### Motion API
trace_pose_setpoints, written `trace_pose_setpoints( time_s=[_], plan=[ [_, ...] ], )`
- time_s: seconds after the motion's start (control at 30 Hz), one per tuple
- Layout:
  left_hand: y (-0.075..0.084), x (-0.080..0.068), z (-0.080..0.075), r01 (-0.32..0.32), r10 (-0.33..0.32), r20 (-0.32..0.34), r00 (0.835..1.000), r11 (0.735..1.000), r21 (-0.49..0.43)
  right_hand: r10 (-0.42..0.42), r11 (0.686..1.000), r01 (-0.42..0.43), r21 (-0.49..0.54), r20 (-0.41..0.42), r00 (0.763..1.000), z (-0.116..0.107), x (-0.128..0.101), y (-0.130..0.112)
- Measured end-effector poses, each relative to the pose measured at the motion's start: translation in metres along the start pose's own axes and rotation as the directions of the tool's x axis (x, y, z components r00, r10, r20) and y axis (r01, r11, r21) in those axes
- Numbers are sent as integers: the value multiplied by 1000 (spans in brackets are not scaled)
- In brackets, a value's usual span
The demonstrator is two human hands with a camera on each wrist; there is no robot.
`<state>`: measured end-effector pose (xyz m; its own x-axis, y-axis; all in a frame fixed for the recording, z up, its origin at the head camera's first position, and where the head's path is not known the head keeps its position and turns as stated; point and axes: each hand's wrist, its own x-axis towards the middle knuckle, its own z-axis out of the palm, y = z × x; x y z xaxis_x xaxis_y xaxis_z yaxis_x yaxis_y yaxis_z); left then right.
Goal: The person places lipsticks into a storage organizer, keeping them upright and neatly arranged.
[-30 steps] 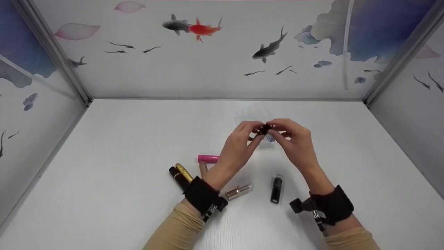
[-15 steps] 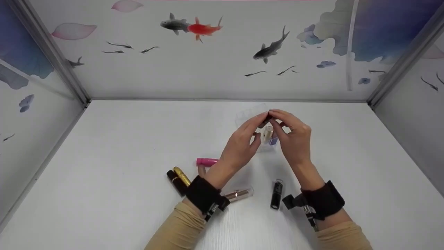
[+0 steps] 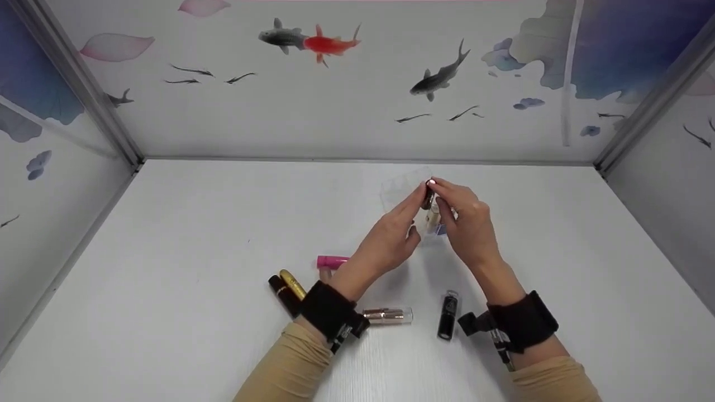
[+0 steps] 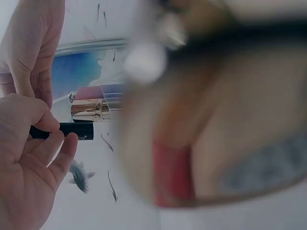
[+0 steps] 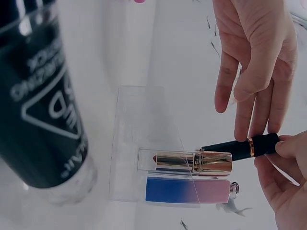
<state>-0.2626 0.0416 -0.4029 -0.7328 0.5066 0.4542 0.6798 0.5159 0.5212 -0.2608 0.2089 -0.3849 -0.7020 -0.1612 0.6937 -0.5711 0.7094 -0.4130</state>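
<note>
A black lipstick tube with a gold band stands nearly upright above a clear plastic organizer. My right hand pinches its upper end between thumb and fingers. My left hand keeps its fingers fairly straight, their tips touching the tube, while its thumb hangs apart below. In the right wrist view the tube's lower end passes behind a gold lipstick with a clear cap in the organizer. Beside that one stands a blue-to-pink lipstick. In the head view the hands cover part of the organizer.
Lying on the white table are a black lipstick, a clear-capped rose-gold lipstick, a pink tube, a gold tube and a dark tube. A beige tube is partly behind the left forearm. Printed walls enclose the table.
Both hands have moved slightly away from the body with the black lipstick tube, which has turned more upright. The left thumb has let go of it. The organizer's lipsticks have come into view.
</note>
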Motion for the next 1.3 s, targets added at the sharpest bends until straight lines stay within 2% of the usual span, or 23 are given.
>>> trace_pose_setpoints(
  time_s=[0.2,0.4,0.93,1.1,1.3],
  plan=[
    [-3,-1,4,44,-43,92,995,999,-5,-10,999,13,-36,90,996,1,-2,2],
    [-3,-2,7,87,-82,164,983,996,-22,4,999,4,-51,141,990,1,-3,5],
    [-4,-2,8,90,-81,147,986,994,-55,23,999,-16,-46,156,987,-2,-3,5],
    [-4,-2,9,117,-107,184,977,992,-42,24,998,-13,-62,174,984,-1,-3,7],
    [-3,-2,9,149,-137,244,960,988,-33,-36,991,60,-117,203,979,1,-4,11]
  ],
)
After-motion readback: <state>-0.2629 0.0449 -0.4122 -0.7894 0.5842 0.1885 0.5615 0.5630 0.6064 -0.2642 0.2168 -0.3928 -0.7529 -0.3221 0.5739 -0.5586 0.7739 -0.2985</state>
